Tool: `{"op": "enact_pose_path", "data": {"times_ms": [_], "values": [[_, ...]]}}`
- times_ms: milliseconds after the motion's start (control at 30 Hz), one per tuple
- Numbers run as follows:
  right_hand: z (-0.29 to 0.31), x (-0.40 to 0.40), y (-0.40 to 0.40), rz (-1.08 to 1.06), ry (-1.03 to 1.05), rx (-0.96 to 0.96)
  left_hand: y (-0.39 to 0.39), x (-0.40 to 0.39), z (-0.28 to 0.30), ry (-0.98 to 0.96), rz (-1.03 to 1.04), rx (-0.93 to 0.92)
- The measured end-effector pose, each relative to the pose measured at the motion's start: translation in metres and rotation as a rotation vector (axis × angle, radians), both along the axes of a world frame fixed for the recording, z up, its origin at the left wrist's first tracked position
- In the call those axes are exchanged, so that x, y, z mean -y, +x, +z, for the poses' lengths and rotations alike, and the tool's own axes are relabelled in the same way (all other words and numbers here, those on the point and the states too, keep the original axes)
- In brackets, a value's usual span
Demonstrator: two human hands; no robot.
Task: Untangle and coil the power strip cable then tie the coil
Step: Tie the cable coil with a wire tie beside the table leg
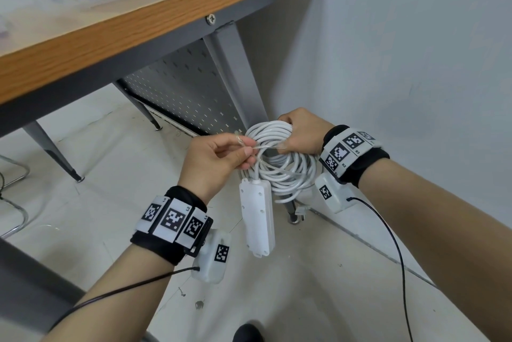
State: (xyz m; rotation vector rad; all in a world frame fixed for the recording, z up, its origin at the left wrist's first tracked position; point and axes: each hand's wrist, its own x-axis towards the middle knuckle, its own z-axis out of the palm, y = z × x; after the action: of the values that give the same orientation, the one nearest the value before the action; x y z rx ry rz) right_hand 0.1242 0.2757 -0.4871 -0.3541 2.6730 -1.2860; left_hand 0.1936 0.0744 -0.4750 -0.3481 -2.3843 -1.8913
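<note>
Power strip cable [279, 159]: white, round, wound into a loose multi-turn coil, held in mid-air above the pale floor, below and in front of the desk's metal leg [235, 70]. Power strip [257, 219]: white, oblong, hanging downward from the coil's lower left edge, back face with screw holes toward the camera. Plug [300, 213]: dangling below the coil, to the right of the strip. Tie [266, 145]: thin, clear, wire-like, stretched across the coil's upper part between both hands. Right hand [303, 131]: closed around the coil's upper right rim, fingers curled through the loops, also touching the tie's right end. Left hand [219, 159]: nearly closed, thumb and forefinger pinching the tie's left end at the coil's left edge.
</note>
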Motion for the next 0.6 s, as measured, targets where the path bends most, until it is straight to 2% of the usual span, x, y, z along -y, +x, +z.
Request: {"op": "enact_pose_path", "data": {"times_ms": [333,500,600], "values": [[-0.003,0.0,0.0,-0.036,-0.039,0.018,-0.002,-0.016,0.0,0.03,0.255,-0.29],[-0.002,0.0,-0.001,-0.034,-0.04,0.034,0.003,-0.01,-0.005,-0.116,0.256,-0.365],[-0.002,0.0,-0.001,-0.045,-0.043,0.033,0.002,-0.008,-0.007,-0.113,0.194,-0.308]]}}
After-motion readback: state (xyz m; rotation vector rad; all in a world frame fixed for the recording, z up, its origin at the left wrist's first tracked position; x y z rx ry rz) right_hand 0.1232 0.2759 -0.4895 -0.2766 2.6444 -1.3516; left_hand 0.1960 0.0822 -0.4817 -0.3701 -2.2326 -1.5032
